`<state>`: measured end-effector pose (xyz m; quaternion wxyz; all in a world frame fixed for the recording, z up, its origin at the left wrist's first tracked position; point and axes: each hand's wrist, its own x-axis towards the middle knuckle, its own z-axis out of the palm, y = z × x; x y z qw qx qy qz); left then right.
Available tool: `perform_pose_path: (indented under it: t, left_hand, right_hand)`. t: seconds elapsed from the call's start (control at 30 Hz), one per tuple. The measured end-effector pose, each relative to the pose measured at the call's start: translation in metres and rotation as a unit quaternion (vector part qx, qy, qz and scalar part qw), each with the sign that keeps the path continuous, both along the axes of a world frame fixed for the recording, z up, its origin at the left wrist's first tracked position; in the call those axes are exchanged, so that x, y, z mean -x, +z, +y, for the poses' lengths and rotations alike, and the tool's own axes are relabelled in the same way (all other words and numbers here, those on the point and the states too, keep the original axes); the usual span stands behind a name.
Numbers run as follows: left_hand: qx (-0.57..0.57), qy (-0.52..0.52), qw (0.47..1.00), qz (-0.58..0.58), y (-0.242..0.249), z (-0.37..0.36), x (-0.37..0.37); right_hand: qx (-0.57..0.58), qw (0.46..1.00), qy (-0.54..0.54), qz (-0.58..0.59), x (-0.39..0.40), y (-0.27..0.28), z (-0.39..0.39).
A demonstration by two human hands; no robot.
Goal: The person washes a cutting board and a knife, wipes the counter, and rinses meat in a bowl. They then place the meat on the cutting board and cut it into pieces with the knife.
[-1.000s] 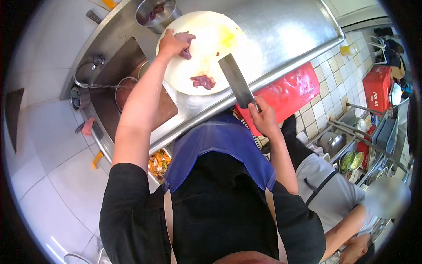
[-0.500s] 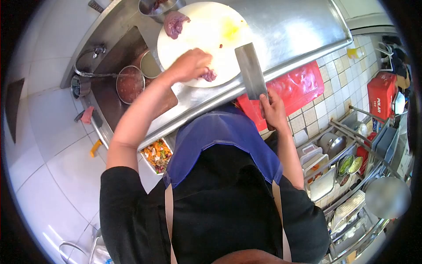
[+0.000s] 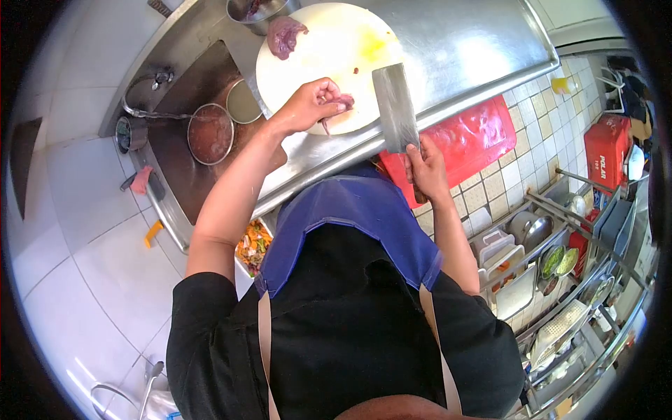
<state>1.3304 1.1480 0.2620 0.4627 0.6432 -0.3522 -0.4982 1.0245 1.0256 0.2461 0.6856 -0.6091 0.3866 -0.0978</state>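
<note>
My left hand (image 3: 308, 106) is closed on a small piece of raw meat (image 3: 341, 102), held over the near left part of a round white cutting board (image 3: 336, 49). A thin strip of the meat dangles below the fingers. Wrapped around the handle of a cleaver (image 3: 394, 105) is my right hand (image 3: 425, 168). The broad blade points away from me, by the board's right edge and apart from the meat. A larger dark red piece of meat (image 3: 284, 38) lies at the board's far left edge, beside a metal pot (image 3: 260, 15).
Left of the board is a steel sink (image 3: 168, 133) with a running faucet (image 3: 150, 87) and a pot of reddish water (image 3: 210, 134). A red plastic-covered container (image 3: 469, 140) sits below the counter. Food scraps fill a bin (image 3: 250, 250). Racks with dishes (image 3: 539, 238) stand at right.
My left hand has lifted the piece of meat off the board and turned, so the fingers now show with a strip hanging. The cleaver has shifted slightly.
</note>
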Motion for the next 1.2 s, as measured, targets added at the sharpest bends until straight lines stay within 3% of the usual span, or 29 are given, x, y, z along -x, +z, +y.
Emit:
perform_pose_path:
  t: [0.13,0.2,0.3,0.53,0.6,0.63,0.67,0.73,0.8,0.9,1.0,1.07,1.2]
  left_hand:
    - [-0.083,0.041,0.995,0.040,-0.014,-0.006,0.001]
    - [-0.159,0.067,0.978,-0.114,-0.038,0.002,-0.003]
    - [-0.135,0.075,0.965,-0.211,-0.050,0.019,-0.009]
    - [-0.201,0.059,0.945,-0.251,-0.036,0.047,-0.027]
    - [-0.229,0.116,0.902,-0.347,-0.033,0.056,-0.030]
    - [-0.190,0.133,0.893,-0.386,-0.032,0.061,-0.028]
    - [-0.189,0.134,0.893,-0.386,-0.030,0.062,-0.023]
    - [-0.059,0.121,0.907,-0.400,-0.024,0.055,-0.004]
    - [-0.012,0.062,0.929,-0.366,-0.024,0.043,0.014]
    - [0.005,0.049,0.901,-0.431,-0.037,0.032,0.022]
    - [-0.007,0.080,0.895,-0.439,-0.033,0.037,0.026]
    - [-0.115,0.097,0.914,-0.376,-0.026,0.041,0.023]
    - [-0.120,0.080,0.922,-0.361,-0.033,0.047,0.009]
  right_hand:
    - [-0.009,1.000,-0.012,-0.006,0.003,-0.001,0.003]
    - [-0.004,1.000,-0.008,-0.010,0.003,-0.001,0.004]
    - [-0.018,1.000,0.010,0.001,0.002,0.007,0.007]
    - [-0.077,0.996,0.048,-0.009,-0.021,-0.003,0.018]
    - [-0.075,0.996,0.051,0.004,-0.028,-0.009,0.021]
    - [-0.089,0.995,0.046,-0.003,-0.031,-0.010,0.022]
    - [-0.088,0.995,0.046,-0.004,-0.034,-0.010,0.023]
    - [-0.093,0.994,0.050,0.002,-0.041,-0.008,0.023]
    - [-0.090,0.994,0.054,0.008,-0.051,-0.006,0.023]
    - [-0.092,0.995,0.042,0.019,-0.065,-0.010,0.021]
    - [-0.117,0.993,0.010,0.021,-0.070,-0.011,0.022]
    - [-0.123,0.992,-0.024,0.018,-0.071,-0.015,0.023]
    - [-0.122,0.992,-0.016,0.019,-0.064,-0.017,0.023]
